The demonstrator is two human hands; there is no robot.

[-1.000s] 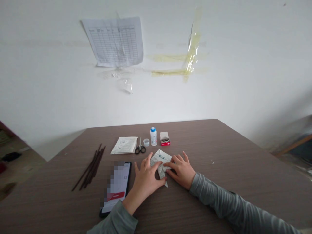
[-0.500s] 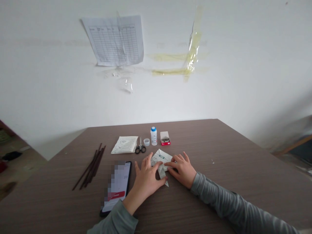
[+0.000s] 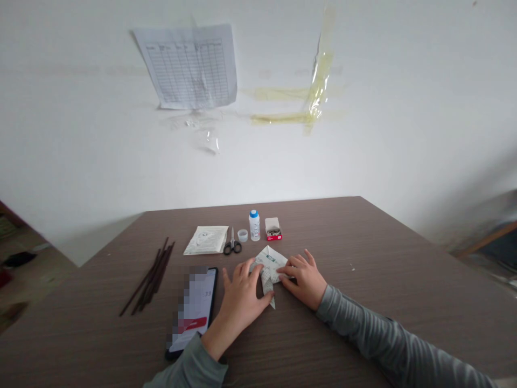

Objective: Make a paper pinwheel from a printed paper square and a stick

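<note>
A folded paper piece (image 3: 269,268), printed and roughly triangular with a point toward me, lies on the brown wood-grain table (image 3: 363,253). My left hand (image 3: 242,293) presses on its left side, fingers spread across the lower flap. From the right, my right hand (image 3: 305,279) has its fingertips on the paper's right corner. Both hands keep it against the tabletop. A smartphone (image 3: 194,311) with a pixelated screen patch lies just left of my left hand, its lower end beside my left wrist.
Beyond the hands stand black-handled scissors (image 3: 232,243), a small cap (image 3: 243,235), a blue-capped white bottle (image 3: 254,225) and an open red-and-white box (image 3: 273,229). A printed paper packet (image 3: 205,240) and several dark thin sticks (image 3: 150,277) lie to the left.
The folded paper has turned slightly clockwise under my hands. My right hand's fingers have shifted a little up and to the right along its edge.
</note>
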